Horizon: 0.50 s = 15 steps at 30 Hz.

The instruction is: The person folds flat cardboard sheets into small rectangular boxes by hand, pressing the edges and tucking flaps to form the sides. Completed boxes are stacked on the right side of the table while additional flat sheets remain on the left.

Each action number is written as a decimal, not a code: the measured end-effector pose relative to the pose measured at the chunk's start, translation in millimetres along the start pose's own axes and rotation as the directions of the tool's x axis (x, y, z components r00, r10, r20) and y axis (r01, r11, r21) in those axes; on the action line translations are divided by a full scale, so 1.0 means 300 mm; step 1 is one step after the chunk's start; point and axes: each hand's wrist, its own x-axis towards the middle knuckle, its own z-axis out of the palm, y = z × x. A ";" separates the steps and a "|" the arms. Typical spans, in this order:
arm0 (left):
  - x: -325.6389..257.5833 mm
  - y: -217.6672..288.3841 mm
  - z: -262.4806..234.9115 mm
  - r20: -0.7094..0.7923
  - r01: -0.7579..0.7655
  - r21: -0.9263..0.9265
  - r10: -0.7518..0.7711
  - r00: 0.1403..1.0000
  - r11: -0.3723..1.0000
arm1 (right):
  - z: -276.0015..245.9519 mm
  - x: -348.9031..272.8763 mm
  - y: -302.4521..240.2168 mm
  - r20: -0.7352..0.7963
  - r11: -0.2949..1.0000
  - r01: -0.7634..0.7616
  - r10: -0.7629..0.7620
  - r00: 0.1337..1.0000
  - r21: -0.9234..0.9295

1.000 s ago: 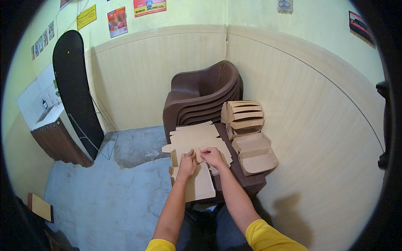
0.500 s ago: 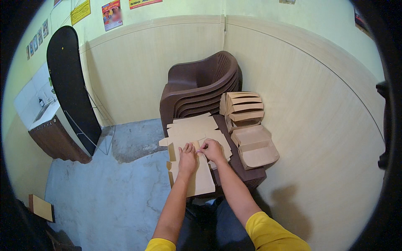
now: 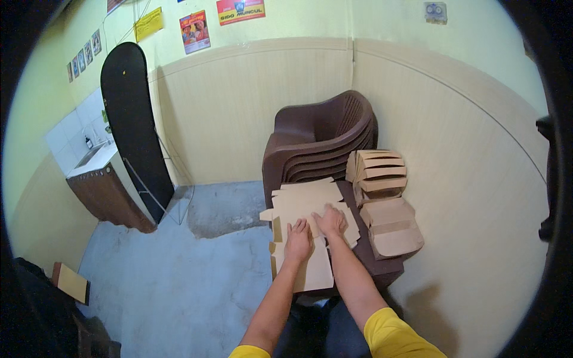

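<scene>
A flat brown cardboard box blank (image 3: 304, 200) with cut tabs lies over a dark brown surface, apparently on top of other flat blanks. My left hand (image 3: 298, 240) rests on its left part, fingers stretched out and lying flat. Beside it, to the right, my right hand (image 3: 330, 221) presses on the cardboard with its fingers spread. Neither hand grips anything that I can see. Right of the blanks sits an open folded cardboard box (image 3: 391, 230), and behind it stand several folded boxes (image 3: 377, 170) packed together.
Stacked brown plastic chairs (image 3: 322, 137) stand at the back against the wall. A black ironing board (image 3: 132, 125) leans at the left, next to a small sink counter (image 3: 95, 158). The beige panelled wall (image 3: 471, 197) closes off the right side.
My right hand has gone from a pinch at the cardboard to spread fingers lying flatter on it. The whole view has shifted, so the scene sits farther right and lower.
</scene>
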 end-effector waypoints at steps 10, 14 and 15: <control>0.053 0.044 -0.097 0.047 0.128 -0.077 -0.125 0.991 0.989 | 0.017 0.056 0.090 0.101 0.975 -0.064 0.043 0.994 0.213; 0.045 0.111 -0.089 0.050 0.064 0.066 -0.068 0.996 0.996 | 0.008 0.016 0.116 0.054 0.970 0.017 -0.031 0.998 0.243; 0.035 0.117 -0.084 0.044 0.055 0.079 -0.058 0.997 0.995 | 0.009 -0.006 0.116 0.017 0.977 0.041 -0.045 0.999 0.210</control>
